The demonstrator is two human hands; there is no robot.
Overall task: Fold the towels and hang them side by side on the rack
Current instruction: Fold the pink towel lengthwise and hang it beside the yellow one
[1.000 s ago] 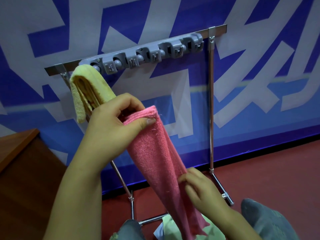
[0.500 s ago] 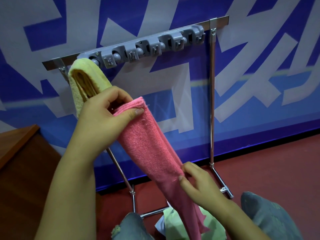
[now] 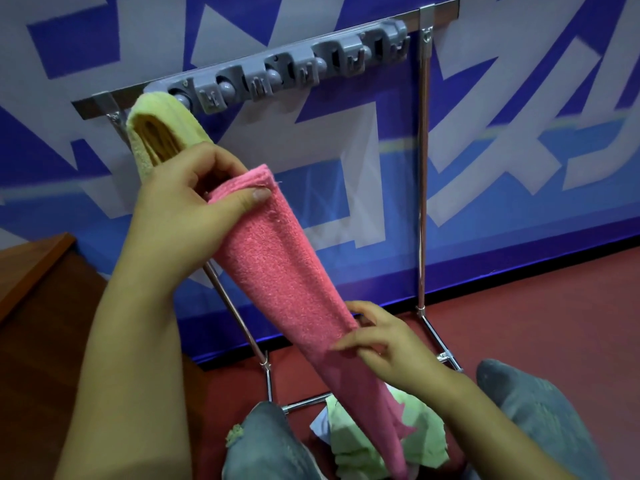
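A long folded pink towel [image 3: 277,268] slants from upper left to lower right in front of me. My left hand [image 3: 187,199] grips its top end, thumb on the front face. Lower down, my right hand [image 3: 384,337] pinches the towel's right edge. A folded yellow towel [image 3: 156,133] hangs over the left end of the metal rack's top bar [image 3: 436,15], just above my left hand. The grey clip strip [image 3: 294,71] runs along that bar.
A light green towel [image 3: 356,441] lies crumpled on the red floor [image 3: 536,306] between my jeans-clad knees [image 3: 540,417]. A brown wooden surface [image 3: 31,258] stands at the left. The rack's right upright [image 3: 422,188] stands before a blue and white wall banner.
Both hands and the pink towel have shifted slightly up and toward the rack. My right hand has slid a little higher along the towel's edge. The yellow towel has not moved.
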